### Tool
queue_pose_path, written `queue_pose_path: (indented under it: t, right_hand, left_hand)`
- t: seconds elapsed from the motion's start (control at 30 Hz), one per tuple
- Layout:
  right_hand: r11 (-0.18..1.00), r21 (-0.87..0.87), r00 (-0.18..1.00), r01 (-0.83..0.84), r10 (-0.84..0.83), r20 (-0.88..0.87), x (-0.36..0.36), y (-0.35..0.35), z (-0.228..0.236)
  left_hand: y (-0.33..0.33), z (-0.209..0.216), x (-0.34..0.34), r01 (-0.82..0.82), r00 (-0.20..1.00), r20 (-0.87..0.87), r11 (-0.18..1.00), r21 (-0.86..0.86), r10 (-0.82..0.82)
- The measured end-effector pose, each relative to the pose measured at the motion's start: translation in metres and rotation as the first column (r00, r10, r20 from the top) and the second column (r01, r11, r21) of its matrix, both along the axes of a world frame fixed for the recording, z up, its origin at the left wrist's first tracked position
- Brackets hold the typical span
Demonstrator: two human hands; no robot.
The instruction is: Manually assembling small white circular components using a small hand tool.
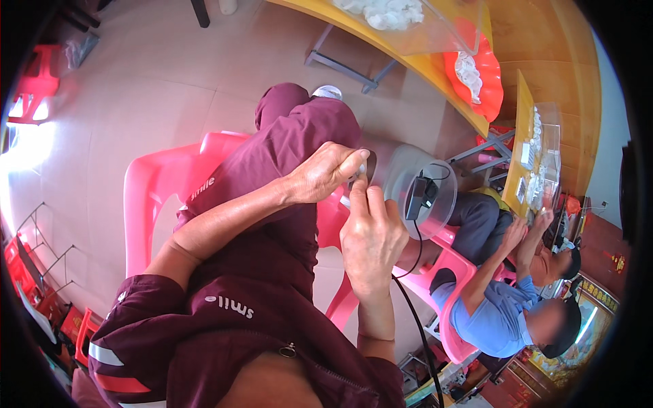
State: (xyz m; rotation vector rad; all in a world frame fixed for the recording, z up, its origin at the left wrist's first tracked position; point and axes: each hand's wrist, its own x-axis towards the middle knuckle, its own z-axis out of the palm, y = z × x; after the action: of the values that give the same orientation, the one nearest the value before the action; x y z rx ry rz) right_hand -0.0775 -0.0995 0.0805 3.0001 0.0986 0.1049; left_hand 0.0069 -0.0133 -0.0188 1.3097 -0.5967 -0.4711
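Observation:
Above my lap, my left hand (325, 171) and my right hand (373, 234) meet with their fingers closed. A tiny pale piece (356, 174) shows between the fingertips; its kind is too small to tell. The left thumb and fingers pinch together. The index finger of my right hand points up to the same spot, while its other fingers are curled in. Just beyond my hands stands a translucent plastic bucket (389, 170). A black power adapter (422, 197) with a cable (411, 306) is at its rim.
Past the bucket, a yellow table (381, 26) bears white pieces and a red wavy-edged bowl (495, 92). To the right, two people (493, 316) sit by a smaller yellow table (518, 136) with clear trays. Pink chairs (146, 197) and a pink stool (34, 85) stand around.

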Motion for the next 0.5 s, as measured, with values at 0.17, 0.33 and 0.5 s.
queue_pose_path:
  t: [0.17, 0.33, 0.5]
  right_hand:
    - [0.827, 0.561, 0.983, 0.047, -0.137, 0.120, 0.000, -0.011, -0.008]
    - [0.659, 0.749, 0.979, 0.071, -0.192, 0.076, 0.000, -0.015, -0.011]
    - [0.583, 0.812, 0.970, 0.029, -0.211, 0.117, 0.000, -0.019, -0.018]
  left_hand:
    - [0.009, 0.010, 0.007, 0.127, 0.926, -0.337, 0.980, -0.155, -0.173]
    - [0.012, 0.010, 0.006, 0.153, 0.912, -0.343, 0.963, -0.222, -0.224]
    - [0.012, 0.009, 0.005, 0.158, 0.901, -0.367, 0.962, -0.221, -0.232]
